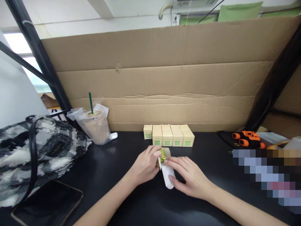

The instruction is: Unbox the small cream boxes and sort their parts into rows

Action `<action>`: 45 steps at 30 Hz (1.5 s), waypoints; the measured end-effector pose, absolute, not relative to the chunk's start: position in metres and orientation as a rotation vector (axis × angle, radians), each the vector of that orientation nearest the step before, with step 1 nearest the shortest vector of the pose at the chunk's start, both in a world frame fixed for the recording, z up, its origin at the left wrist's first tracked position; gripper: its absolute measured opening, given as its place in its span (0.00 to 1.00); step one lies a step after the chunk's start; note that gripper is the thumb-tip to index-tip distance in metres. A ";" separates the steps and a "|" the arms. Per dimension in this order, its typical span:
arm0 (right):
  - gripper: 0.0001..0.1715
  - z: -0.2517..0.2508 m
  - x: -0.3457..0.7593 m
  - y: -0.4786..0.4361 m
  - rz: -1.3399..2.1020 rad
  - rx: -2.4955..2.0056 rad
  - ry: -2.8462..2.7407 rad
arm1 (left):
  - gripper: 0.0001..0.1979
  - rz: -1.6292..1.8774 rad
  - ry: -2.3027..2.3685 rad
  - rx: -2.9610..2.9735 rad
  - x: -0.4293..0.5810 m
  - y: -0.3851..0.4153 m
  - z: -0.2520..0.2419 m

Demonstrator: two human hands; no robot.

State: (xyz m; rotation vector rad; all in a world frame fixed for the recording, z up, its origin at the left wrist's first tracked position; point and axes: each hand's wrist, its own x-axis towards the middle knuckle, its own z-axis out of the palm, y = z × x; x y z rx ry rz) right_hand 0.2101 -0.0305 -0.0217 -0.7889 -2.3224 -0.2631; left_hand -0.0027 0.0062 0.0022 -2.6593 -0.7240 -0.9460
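My left hand (148,162) is closed around a small open cardboard box (167,153), cream outside like the others. Its white lid flap (167,177) hangs down toward me. Inside the box's mouth sits a yellow-green item (163,153) with a small loop; most of it is hidden. My right hand (189,176) has its thumb on the flap's edge and its fingertips at the mouth of the box. Just beyond my hands, several closed cream boxes (167,135) with green labels stand in a row.
A bagged iced drink (96,128) with a green straw and a black-and-white bag (50,147) are at left, above a dark tablet (48,204). An orange toy car (249,139) lies at right. A cardboard panel (164,81) closes off the black table's back.
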 end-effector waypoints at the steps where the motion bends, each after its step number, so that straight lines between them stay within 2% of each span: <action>1: 0.22 -0.021 0.211 -0.030 -0.266 -0.836 -2.274 | 0.17 -0.952 -0.712 -2.646 -0.003 0.006 0.002; 9: 0.07 -0.025 0.211 -0.023 -0.328 -0.913 -2.179 | 0.12 -0.707 -0.528 -2.631 0.006 -0.003 -0.003; 18: 0.05 -0.025 0.216 -0.023 -0.248 -0.815 -2.079 | 0.14 -0.635 -0.670 -2.655 0.001 0.002 0.003; 23: 0.06 -0.026 0.216 -0.023 -0.044 -0.671 -2.198 | 0.13 -0.674 -0.613 -2.716 -0.001 0.005 0.001; 26: 0.06 -0.025 0.217 -0.024 0.124 -0.689 -2.025 | 0.17 -0.746 -0.654 -2.682 -0.006 0.011 0.002; 31: 0.03 -0.015 0.226 -0.020 0.303 -0.815 -1.687 | 0.26 -1.115 -0.871 -2.658 -0.020 0.024 0.002; 36: 0.06 -0.007 0.242 -0.008 0.226 -1.007 -1.837 | 0.34 -1.517 -1.264 -2.669 -0.015 0.022 0.000; 41: 0.05 -0.010 0.245 -0.005 0.234 -1.062 -2.021 | 0.32 -2.348 -1.896 -2.890 0.002 0.013 0.006; 45: 0.07 -0.013 0.242 -0.006 0.226 -1.061 -2.116 | 0.30 -2.683 -2.136 -2.841 0.008 0.006 0.012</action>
